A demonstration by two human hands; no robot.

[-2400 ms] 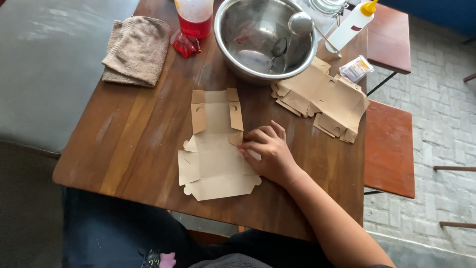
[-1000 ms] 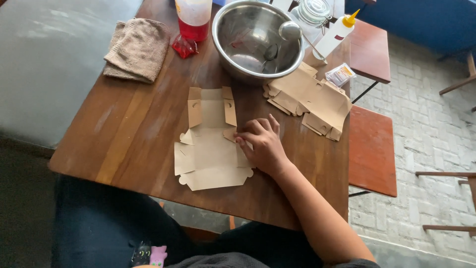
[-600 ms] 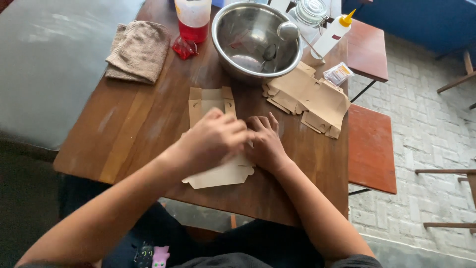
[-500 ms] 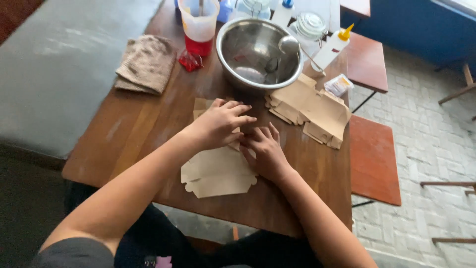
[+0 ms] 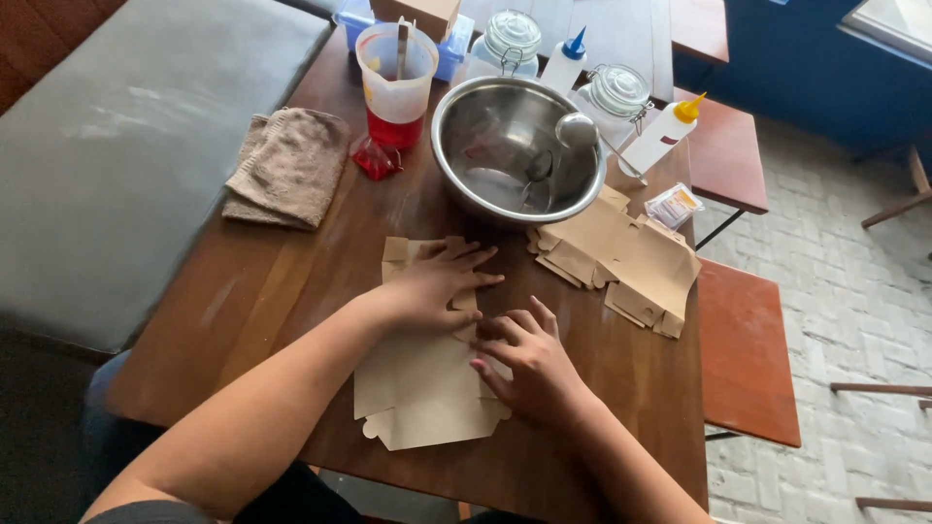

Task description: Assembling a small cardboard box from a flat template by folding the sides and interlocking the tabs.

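A flat, unfolded brown cardboard box blank (image 5: 422, 388) lies on the wooden table (image 5: 282, 281) in front of me. My left hand (image 5: 437, 281) rests flat on its far half, fingers spread and pointing right. My right hand (image 5: 529, 359) presses on its right edge, fingers curled toward the left hand and close to it. Neither hand grips anything. The blank's middle is hidden under both hands.
A stack of more flat cardboard blanks (image 5: 621, 257) lies to the right. Behind stand a steel bowl (image 5: 515, 150) with a ladle, a jug with red liquid (image 5: 396, 82), two glass jars, squeeze bottles and a brown cloth (image 5: 286, 165). A red bench (image 5: 743, 349) stands right.
My left hand came in and settled on the blank's far half. My right hand stayed at the right edge. The view tilted up, showing more of the table's far end.
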